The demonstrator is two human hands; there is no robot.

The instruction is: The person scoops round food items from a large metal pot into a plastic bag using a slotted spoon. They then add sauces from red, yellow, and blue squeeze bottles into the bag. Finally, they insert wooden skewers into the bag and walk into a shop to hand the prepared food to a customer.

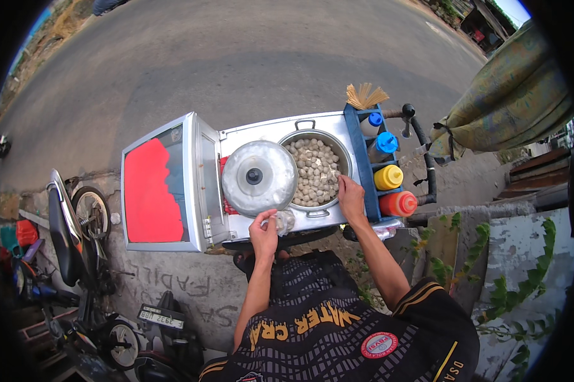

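Observation:
A metal pot [345,153] full of round greyish meatballs [312,172] sits in the cart's top. My right hand [350,196] is at the pot's right rim with its fingers pinched together; what they hold, if anything, is too small to make out. Just below the round metal lid [255,194], my left hand [264,233] is closed on a small clear plastic bag [285,222]. The lid lies to the left of the pot, its dark knob facing up, and overlaps the pot's left edge.
On the cart's right, a blue rack [359,149] carries squeeze bottles, including a yellow one [389,177] and a red one [398,204], with wooden skewers [366,95] behind. A glass case [163,184] stands left. Parked motorbikes [70,235] are farther left; a road [249,63] lies beyond.

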